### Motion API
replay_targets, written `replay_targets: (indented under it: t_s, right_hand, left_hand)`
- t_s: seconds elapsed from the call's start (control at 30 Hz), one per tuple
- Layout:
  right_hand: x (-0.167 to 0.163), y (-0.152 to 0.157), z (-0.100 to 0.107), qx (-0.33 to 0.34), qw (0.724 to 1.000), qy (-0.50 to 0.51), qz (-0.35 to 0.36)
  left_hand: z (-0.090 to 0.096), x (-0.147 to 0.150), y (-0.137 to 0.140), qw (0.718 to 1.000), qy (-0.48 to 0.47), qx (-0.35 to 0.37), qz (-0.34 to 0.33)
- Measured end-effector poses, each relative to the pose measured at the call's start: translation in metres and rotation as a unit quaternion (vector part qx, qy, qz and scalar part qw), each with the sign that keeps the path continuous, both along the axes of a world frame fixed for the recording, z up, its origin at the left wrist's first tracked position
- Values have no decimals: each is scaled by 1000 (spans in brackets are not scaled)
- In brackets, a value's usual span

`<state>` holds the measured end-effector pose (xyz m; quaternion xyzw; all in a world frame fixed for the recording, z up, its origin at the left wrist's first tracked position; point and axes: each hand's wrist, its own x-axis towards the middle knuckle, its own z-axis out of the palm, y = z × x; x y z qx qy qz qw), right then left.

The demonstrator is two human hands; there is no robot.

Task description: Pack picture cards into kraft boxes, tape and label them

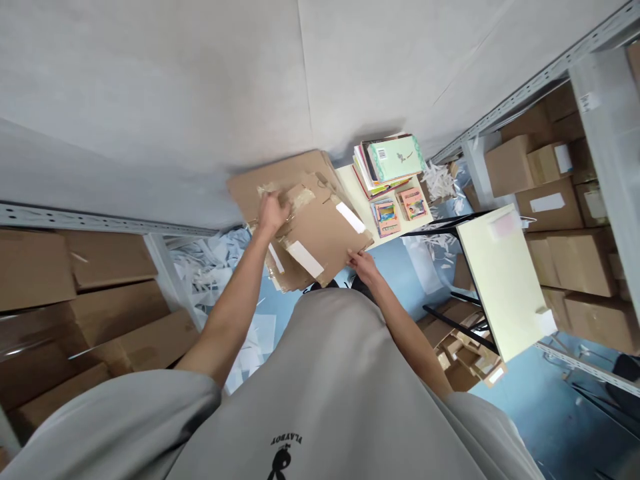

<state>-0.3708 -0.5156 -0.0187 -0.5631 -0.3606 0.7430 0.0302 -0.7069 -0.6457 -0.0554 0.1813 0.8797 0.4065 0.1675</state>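
Note:
A flattened cardboard box with white labels and strips of clear tape lies on top of a stack of other cardboard sheets, in the middle of the head view. My left hand is closed on its taped left edge, with the fingertips partly hidden. At the near right edge, my right hand grips the same box between thumb and fingers. Just beyond the box's right side is a pale tabletop that bears a stack of books and two small piles of colourful booklets.
Shelves of cardboard boxes stand on the left and right. A second pale table with black legs is at the right. White paper scraps litter the blue floor. A grey wall rises in front.

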Motion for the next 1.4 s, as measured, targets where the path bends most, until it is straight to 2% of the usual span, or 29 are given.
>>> replay_targets:
  t_s: [0.1, 0.23, 0.33, 0.43, 0.53, 0.63, 0.73, 0.87, 1.0, 1.07, 1.17, 1.27, 1.4]
  right_hand:
    - [17, 22, 15, 61, 997, 38, 5]
    - [47, 65, 35, 140, 988, 65, -11]
    - [75, 99, 45, 188, 978, 82, -45]
    - [113, 131, 49, 232, 965, 92, -81]
    - [165, 159, 49, 264, 952, 100, -114]
    - [233, 184, 47, 288, 938, 105, -163]
    - [310, 203, 45, 313, 917, 95, -227]
    - [416, 220, 44, 354, 884, 61, -300]
    - [509, 230, 46, 380, 857, 20, -347]
    - [546, 234, 45, 385, 847, 3, -366]
    - [585, 241, 39, 401, 834, -36, -378]
    - [606, 253, 30, 409, 827, -91, -375]
    - [620, 278, 19, 405, 819, -153, -377]
  left_hand:
    - [18, -8, 5, 997, -33, 72, 0]
    - [47, 7, 27, 972, -145, 172, -71]
    - [68, 38, 51, 948, -194, 211, -140]
    - [85, 75, 85, 935, -186, 234, -189]
    - [99, 117, 133, 926, -169, 242, -236]
    - [108, 169, 192, 909, -169, 241, -294]
    - [108, 234, 254, 887, -185, 230, -356]
    - [100, 331, 330, 854, -216, 203, -428]
    - [92, 426, 394, 824, -233, 178, -485]
    - [89, 468, 421, 820, -233, 169, -495]
    - [83, 519, 458, 839, -198, 156, -483]
    - [71, 556, 489, 850, -151, 137, -485]
    - [44, 588, 532, 817, -169, 122, -538]
